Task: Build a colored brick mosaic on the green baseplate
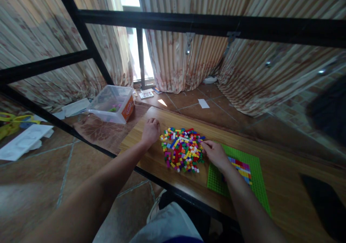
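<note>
A heap of small coloured bricks (182, 149) lies on a wooden table (283, 185). My left hand (150, 130) rests on the table just left of the heap, fingers curled into a loose fist. My right hand (214, 153) reaches the heap's right edge, its fingertips pinched together among the bricks; whether a brick is between them is too small to tell. Right of the heap lies a green baseplate (255, 169) with a patch of coloured bricks (242, 167) built on it, partly hidden by my right wrist.
A clear plastic box (112, 104) with an orange label stands on a brown mat on the tiled floor at the left. Papers lie about the floor. A black frame bar (216, 25) crosses overhead. Curtains hang behind. A dark object (323, 203) lies at the table's right.
</note>
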`<state>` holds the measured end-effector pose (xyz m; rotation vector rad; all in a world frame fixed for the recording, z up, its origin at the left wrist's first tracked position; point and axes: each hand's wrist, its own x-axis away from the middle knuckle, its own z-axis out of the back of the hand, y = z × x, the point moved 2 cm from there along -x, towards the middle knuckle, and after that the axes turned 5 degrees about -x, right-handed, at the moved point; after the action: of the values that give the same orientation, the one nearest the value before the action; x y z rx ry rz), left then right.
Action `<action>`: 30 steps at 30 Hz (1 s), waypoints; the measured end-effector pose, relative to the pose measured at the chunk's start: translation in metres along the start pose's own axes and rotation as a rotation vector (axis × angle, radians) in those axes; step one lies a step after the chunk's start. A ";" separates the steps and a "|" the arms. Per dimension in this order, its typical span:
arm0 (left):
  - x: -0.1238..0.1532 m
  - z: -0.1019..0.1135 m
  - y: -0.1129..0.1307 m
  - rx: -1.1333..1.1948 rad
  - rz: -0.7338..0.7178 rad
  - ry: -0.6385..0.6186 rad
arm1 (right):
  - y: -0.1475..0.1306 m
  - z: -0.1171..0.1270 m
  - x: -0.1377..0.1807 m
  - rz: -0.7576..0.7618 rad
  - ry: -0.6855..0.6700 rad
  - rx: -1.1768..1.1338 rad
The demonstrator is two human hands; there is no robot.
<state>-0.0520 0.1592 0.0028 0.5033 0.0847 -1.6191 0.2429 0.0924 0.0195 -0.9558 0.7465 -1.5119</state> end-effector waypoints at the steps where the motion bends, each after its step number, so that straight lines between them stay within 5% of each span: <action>1: 0.000 0.000 0.000 0.005 0.001 0.000 | -0.001 -0.001 0.000 0.016 -0.005 0.014; 13: 0.002 0.001 0.001 0.009 -0.003 0.013 | 0.006 0.016 -0.019 0.109 0.174 0.317; 30: 0.001 0.001 0.000 0.008 -0.005 0.025 | -0.015 0.010 -0.018 0.246 0.117 0.522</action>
<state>-0.0521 0.1578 0.0031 0.5298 0.0982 -1.6183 0.2456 0.1126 0.0341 -0.3733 0.4891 -1.4490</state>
